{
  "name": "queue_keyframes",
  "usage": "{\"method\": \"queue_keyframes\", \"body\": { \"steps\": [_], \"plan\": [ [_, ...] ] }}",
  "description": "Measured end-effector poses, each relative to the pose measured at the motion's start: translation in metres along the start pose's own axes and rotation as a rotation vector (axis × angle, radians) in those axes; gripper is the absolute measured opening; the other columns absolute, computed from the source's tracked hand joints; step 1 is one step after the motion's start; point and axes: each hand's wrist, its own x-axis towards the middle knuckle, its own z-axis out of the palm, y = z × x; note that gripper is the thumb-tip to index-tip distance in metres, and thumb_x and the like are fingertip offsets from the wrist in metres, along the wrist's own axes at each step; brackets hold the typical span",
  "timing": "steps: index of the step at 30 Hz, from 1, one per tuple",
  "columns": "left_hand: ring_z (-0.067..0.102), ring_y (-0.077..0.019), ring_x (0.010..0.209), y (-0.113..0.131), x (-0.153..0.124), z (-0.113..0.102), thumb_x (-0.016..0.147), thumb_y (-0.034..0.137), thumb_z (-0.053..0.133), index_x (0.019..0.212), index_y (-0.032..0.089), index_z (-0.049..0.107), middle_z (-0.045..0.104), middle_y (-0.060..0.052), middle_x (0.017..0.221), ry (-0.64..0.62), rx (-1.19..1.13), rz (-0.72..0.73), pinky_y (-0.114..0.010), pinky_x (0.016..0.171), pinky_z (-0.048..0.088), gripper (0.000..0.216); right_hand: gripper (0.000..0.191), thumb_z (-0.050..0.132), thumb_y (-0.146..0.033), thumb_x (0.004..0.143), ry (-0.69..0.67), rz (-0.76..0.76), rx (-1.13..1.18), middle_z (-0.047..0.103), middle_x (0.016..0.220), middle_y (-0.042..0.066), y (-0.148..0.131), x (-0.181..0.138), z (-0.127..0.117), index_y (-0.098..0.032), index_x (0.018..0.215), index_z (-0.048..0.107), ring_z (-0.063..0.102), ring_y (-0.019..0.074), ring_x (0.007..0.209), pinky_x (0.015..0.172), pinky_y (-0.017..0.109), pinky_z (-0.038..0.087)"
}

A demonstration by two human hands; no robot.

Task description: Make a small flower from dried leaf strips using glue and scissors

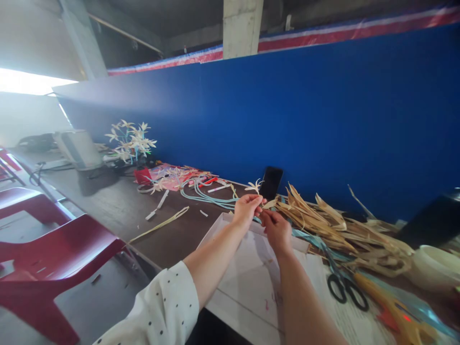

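Note:
My left hand (247, 209) is closed in a pinch just below the head of a pale flower (254, 186) with narrow petals, which looks made of dried husk. Close against it, my right hand (277, 231) has its fingertips pinched at the lower part of the flower. The fingers hide most of the stem there. A short pale husk piece (270, 204) shows beside the fingertips. Both hands are above the far end of a shallow white box (233, 297). Just behind them a black phone (272, 182) leans on the blue partition.
Dried husks (312, 215) lie to the right, near black-handled scissors (347, 290), a yellow glue gun (402, 311) and a white bowl (436, 268). Leftward are pale blue cords (201, 194), a bunch of husk flowers (131, 139) and red chairs (72, 249).

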Motion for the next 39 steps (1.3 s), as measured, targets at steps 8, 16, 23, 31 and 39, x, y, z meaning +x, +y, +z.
{"method": "queue_keyframes", "body": {
  "steps": [8,16,23,31,39],
  "plan": [
    [0.052,-0.0046,0.047,0.038,0.015,-0.039,0.067,0.027,0.065,0.081,0.011,0.064,0.068,-0.007,0.081,0.219,0.236,0.049,-0.015,0.039,0.037,0.021,0.037,0.053,-0.044,0.074,0.238,-0.069,-0.094,0.069,0.080,0.009,0.010,0.005,-0.003,-0.014,0.088,0.069,0.061,0.0202,0.065,0.061,0.029,0.046],
    [0.059,-0.0085,0.056,0.059,0.043,-0.122,0.069,0.027,0.061,0.083,0.013,0.066,0.069,-0.006,0.079,0.334,0.680,0.013,-0.015,0.043,0.041,0.021,0.034,0.052,-0.043,0.078,0.224,-0.136,-0.128,0.069,0.084,0.008,0.022,0.008,0.000,-0.016,0.090,0.068,0.063,0.0202,0.071,0.067,0.030,0.047],
    [0.057,-0.0121,0.049,0.044,0.053,-0.159,0.066,0.027,0.060,0.070,0.016,0.069,0.065,-0.003,0.059,0.360,0.993,-0.185,-0.021,0.047,0.044,0.014,0.030,0.052,-0.040,0.079,0.244,-0.192,-0.243,0.069,0.083,0.007,0.016,0.007,-0.004,-0.017,0.089,0.069,0.062,0.0198,0.074,0.070,0.028,0.045],
    [0.061,-0.0126,0.058,0.018,0.055,-0.161,0.069,0.023,0.056,0.071,0.018,0.068,0.067,-0.002,0.064,0.359,1.075,-0.192,-0.021,0.056,0.046,0.013,0.036,0.051,-0.045,0.079,0.229,-0.148,-0.209,0.069,0.083,0.009,0.020,0.007,-0.003,-0.016,0.092,0.068,0.061,0.0188,0.065,0.066,0.029,0.046],
    [0.061,-0.0107,0.053,0.011,0.058,-0.164,0.074,0.030,0.056,0.081,0.019,0.065,0.067,-0.001,0.067,0.376,1.082,-0.188,-0.020,0.054,0.046,0.016,0.036,0.052,-0.044,0.077,0.211,-0.126,-0.204,0.069,0.081,0.009,0.017,0.007,-0.004,-0.015,0.092,0.068,0.060,0.0187,0.061,0.062,0.029,0.045]
  ]
}}
